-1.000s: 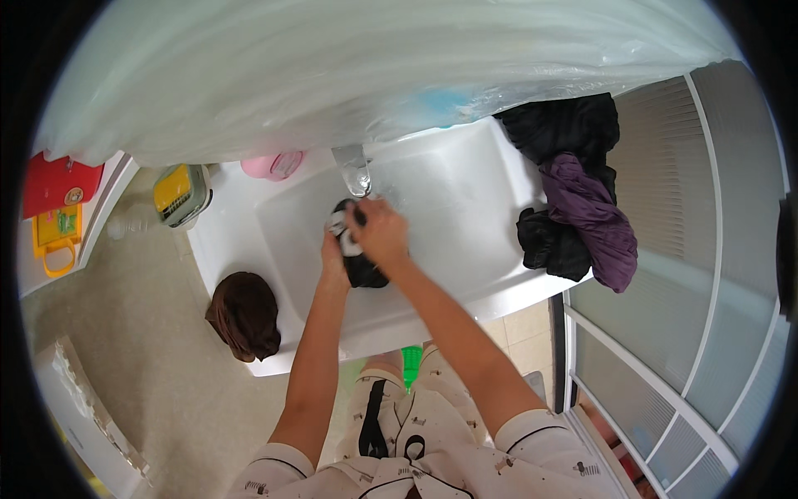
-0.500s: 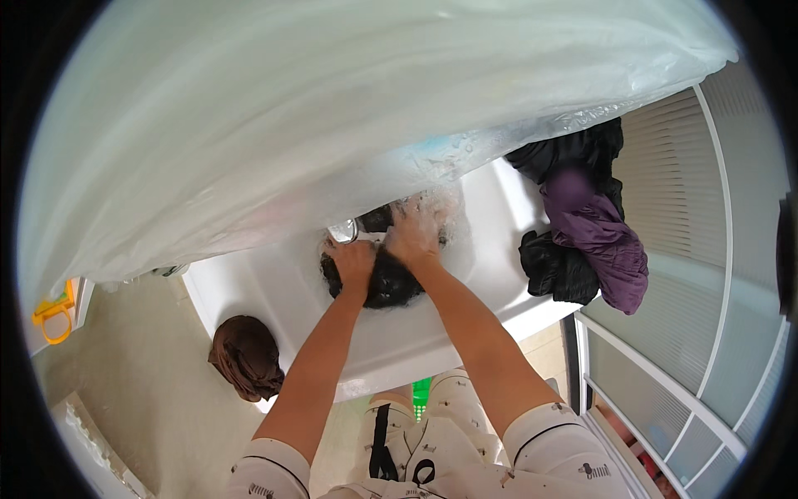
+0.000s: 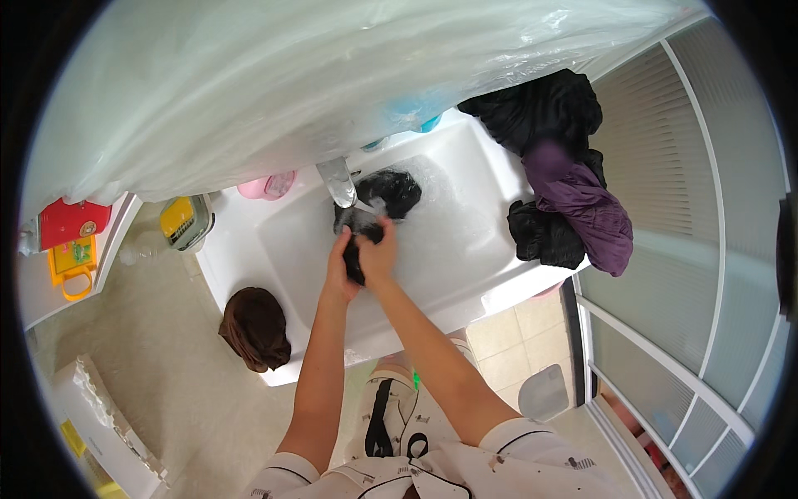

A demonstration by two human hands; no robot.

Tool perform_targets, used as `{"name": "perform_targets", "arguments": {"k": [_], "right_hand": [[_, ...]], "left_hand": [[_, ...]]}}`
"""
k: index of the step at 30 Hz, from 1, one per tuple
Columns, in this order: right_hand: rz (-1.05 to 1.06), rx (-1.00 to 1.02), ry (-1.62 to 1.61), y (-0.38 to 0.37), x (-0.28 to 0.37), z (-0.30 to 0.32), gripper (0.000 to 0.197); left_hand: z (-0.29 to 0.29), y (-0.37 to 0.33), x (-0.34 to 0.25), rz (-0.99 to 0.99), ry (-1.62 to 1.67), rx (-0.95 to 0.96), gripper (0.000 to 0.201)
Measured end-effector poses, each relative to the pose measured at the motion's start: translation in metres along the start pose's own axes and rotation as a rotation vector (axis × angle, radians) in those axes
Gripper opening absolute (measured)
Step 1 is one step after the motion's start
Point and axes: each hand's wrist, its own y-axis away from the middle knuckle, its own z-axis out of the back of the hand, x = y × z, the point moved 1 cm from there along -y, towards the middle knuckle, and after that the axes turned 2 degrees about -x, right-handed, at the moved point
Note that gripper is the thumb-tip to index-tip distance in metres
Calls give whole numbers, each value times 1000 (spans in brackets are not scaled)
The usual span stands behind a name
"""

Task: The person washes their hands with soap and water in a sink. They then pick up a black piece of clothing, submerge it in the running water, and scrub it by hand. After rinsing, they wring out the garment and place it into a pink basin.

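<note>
Both hands have their grip closed on the same dark wet garment (image 3: 374,208): the left hand (image 3: 339,268) and the right hand (image 3: 380,256) are pressed together around its near end, fingers wrapped tight, while the rest of the cloth trails away from them into the water under the metal tap (image 3: 339,180). The garment lies in the middle of the white sink (image 3: 465,283), partly sunk in foamy water. On the right rim of the sink a heap of black clothes (image 3: 540,108) sits with a purple garment (image 3: 582,204) draped over it, reaching down the side. On the near left corner of the sink a brown cloth (image 3: 253,326) hangs bunched over the edge. Behind the tap, by the back rim, stands a pink soap dish (image 3: 268,185), and just left of the sink a yellow sponge in a holder (image 3: 184,219). A big sheet of clear plastic (image 3: 332,75) hangs over the back of the sink and hides everything beyond it. A red and yellow plastic item (image 3: 68,241) rests on a white shelf far left. Frosted glass panels (image 3: 698,249) stand to the right.
</note>
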Motion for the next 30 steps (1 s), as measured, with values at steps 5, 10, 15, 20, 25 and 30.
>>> {"name": "perform_targets", "arguments": {"k": [5, 10, 15, 20, 25, 30], "right_hand": [[299, 267, 129, 102, 63, 11, 27], [309, 174, 519, 6, 11, 30, 34], [229, 228, 517, -73, -5, 92, 36], [126, -52, 609, -99, -4, 67, 71], [-224, 571, -180, -33, 38, -11, 65], [275, 463, 99, 87, 87, -6, 35]], "left_hand": [[65, -16, -1, -121, 214, 242, 54], [19, 7, 6, 0, 196, 4, 44], [25, 37, -21, -90, -555, -119, 49], [-5, 9, -29, -537, -802, -188, 56], [10, -55, -42, -202, -234, -88, 53], [134, -86, -60, -264, 192, 373, 40]]}}
